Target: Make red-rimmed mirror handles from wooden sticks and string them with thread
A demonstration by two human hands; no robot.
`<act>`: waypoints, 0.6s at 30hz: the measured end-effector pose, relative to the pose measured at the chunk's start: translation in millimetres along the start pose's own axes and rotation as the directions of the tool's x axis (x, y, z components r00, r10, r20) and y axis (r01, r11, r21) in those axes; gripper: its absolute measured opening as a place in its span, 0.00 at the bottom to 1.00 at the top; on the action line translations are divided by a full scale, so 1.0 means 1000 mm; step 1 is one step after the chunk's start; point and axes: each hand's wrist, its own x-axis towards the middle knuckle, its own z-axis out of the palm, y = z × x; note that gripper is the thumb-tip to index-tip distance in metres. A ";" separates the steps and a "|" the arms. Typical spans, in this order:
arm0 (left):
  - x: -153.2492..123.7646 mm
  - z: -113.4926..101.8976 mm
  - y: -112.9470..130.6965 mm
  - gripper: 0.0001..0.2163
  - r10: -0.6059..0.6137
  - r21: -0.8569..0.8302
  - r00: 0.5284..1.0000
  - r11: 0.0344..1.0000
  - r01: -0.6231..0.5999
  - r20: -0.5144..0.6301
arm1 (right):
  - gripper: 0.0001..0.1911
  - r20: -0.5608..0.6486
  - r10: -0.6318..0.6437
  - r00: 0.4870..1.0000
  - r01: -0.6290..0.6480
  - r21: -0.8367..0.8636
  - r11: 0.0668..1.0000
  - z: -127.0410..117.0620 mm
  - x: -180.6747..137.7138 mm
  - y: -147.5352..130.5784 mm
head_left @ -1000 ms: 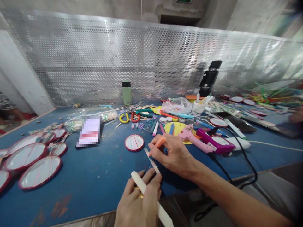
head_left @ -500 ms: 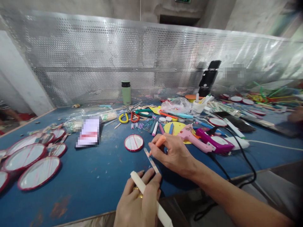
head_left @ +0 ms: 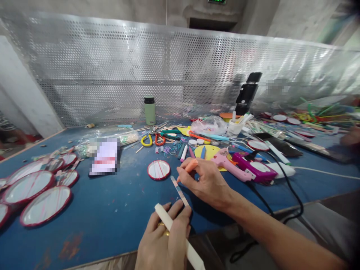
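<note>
My left hand is closed, pinching the near end of a thin, flat wooden stick. Coloured bands, pinkish and bluish, mark the stick's far part. A long cream-coloured pen-like stick also lies across this hand, gripped under the thumb. Wrapped round an orange marker, my right hand holds its tip at or very near the wooden stick's far end; whether it touches is too small to tell. Just beyond the stick lies a small round white disc with a red rim and pink lines across it.
Larger red-rimmed discs cluster at the left, near a phone. A pink glue gun and a purple device with black cables lie right of my right hand. Pliers, markers and a green bottle stand or lie farther back.
My right hand has shifted the orange marker very slightly along the wooden stick's far end, where a pinkish band now shows more. My left hand has stayed in place.
</note>
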 end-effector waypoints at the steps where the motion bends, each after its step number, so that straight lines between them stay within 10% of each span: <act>1: 0.000 0.000 0.000 0.14 -0.004 0.004 1.000 1.000 0.004 0.002 | 0.13 0.004 0.008 1.000 -0.008 0.005 1.000 0.000 0.000 0.000; 18: 0.000 -0.001 -0.003 0.14 0.033 -0.007 0.999 0.999 -0.033 0.000 | 0.14 0.023 0.044 0.999 -0.044 0.027 0.999 0.001 0.002 0.004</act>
